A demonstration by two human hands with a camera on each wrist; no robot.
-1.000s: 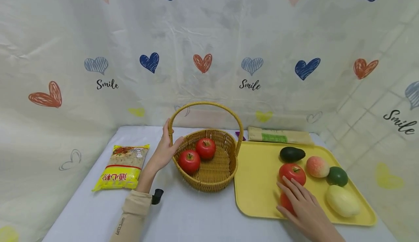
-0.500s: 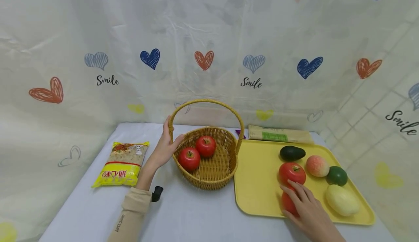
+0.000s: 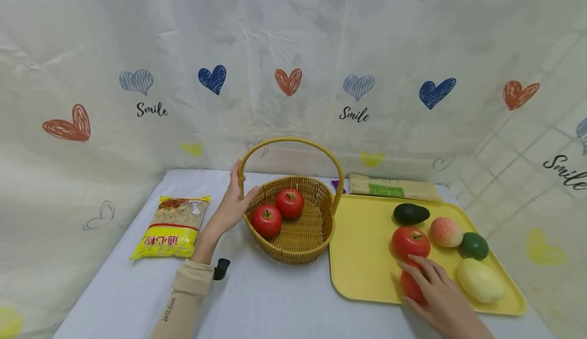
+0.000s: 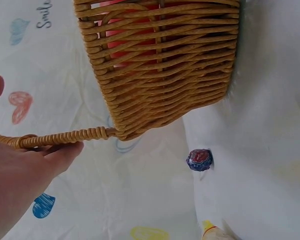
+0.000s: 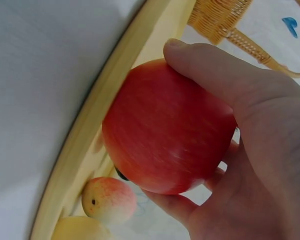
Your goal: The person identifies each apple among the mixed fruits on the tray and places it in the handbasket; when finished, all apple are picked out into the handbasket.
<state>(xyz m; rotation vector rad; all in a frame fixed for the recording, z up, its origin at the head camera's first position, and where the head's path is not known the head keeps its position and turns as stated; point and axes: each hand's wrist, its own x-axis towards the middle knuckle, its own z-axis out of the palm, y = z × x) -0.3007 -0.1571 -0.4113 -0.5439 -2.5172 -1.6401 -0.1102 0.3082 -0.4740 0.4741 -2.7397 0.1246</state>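
Observation:
In the head view my left hand [image 3: 231, 207] holds the wicker basket [image 3: 293, 254] at the left side of its tall handle, fingers behind it and the thumb toward the rim. Two red apples [image 3: 290, 204] lie inside the basket. On the yellow tray [image 3: 362, 257] my right hand [image 3: 439, 292] grips another red apple [image 3: 411, 284], fingers over its far side and thumb on its near left. The right wrist view shows that apple [image 5: 165, 130] between thumb and fingers, close to the tray's rim. A further red apple [image 3: 409, 243] sits just beyond it.
The tray also bears an avocado [image 3: 410, 213], a peach [image 3: 446, 232], a green fruit [image 3: 473, 246] and a pale yellow fruit [image 3: 480, 280]. A yellow food bag [image 3: 174, 227] lies left of the basket. Behind the tray lies a long tan packet [image 3: 394, 188].
My right hand's fingers have drawn in around the near apple, which has shifted slightly right. The left hand keeps its place at the basket handle. The head view has tilted slightly.

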